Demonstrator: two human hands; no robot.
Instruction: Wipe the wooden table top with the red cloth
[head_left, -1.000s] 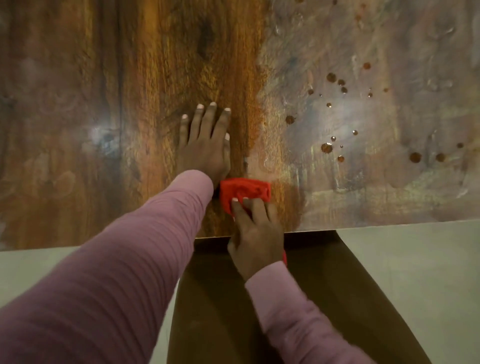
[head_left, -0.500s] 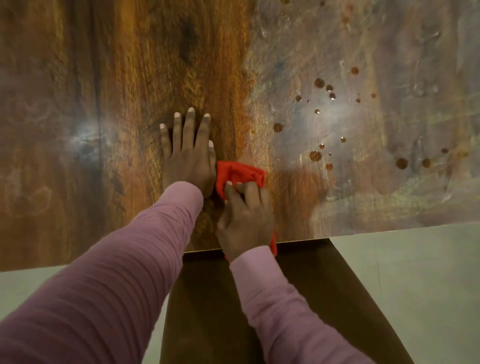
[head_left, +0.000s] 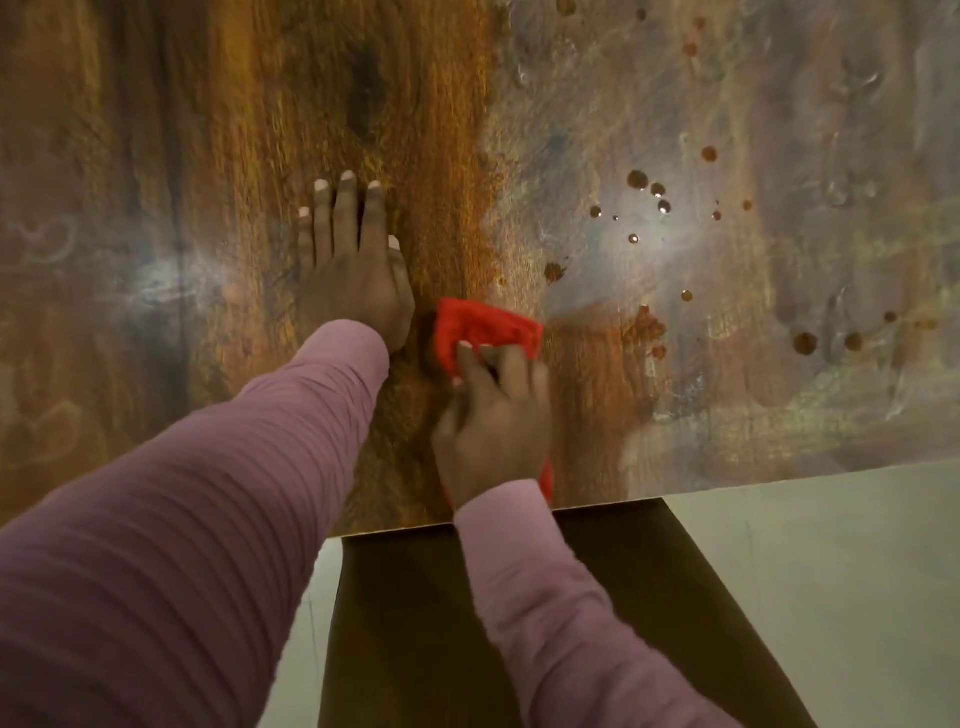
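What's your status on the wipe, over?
Left hand flat on wooden table top, fingers straight. Right hand holds red cloth down on the wood near the front edge. Brown droplets to its right, not yet wiped.

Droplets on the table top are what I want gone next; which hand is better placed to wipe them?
Right. The right hand holds the red cloth, and the droplets lie on its side of the table top. The left hand rests flat on the wood, empty, farther from them.
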